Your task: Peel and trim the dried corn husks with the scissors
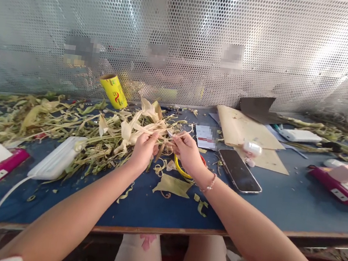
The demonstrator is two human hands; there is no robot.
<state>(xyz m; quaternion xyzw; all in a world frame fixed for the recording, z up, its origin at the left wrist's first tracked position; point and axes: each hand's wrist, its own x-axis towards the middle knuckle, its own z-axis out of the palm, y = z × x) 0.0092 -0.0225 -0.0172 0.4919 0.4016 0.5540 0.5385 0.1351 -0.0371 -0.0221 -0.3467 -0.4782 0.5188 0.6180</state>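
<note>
My left hand (144, 149) is closed around a bundle of pale dry leaf strips (136, 129) over the blue table (279, 202). My right hand (185, 151) pinches the other end of the strips, and a small silvery tip (170, 133) shows at its fingers; I cannot make out what it is. A yellow ring-shaped thing (179, 168) lies just under my right wrist. Cut leaf scraps (173, 185) lie on the table below both hands.
A heap of green and dry leaves (36, 118) spreads to the left. A yellow roll (113, 91) leans against the perforated metal screen (185, 34). A phone (239, 170), brown paper (243, 130), white power banks (58, 158) and pink devices (338, 186) lie around.
</note>
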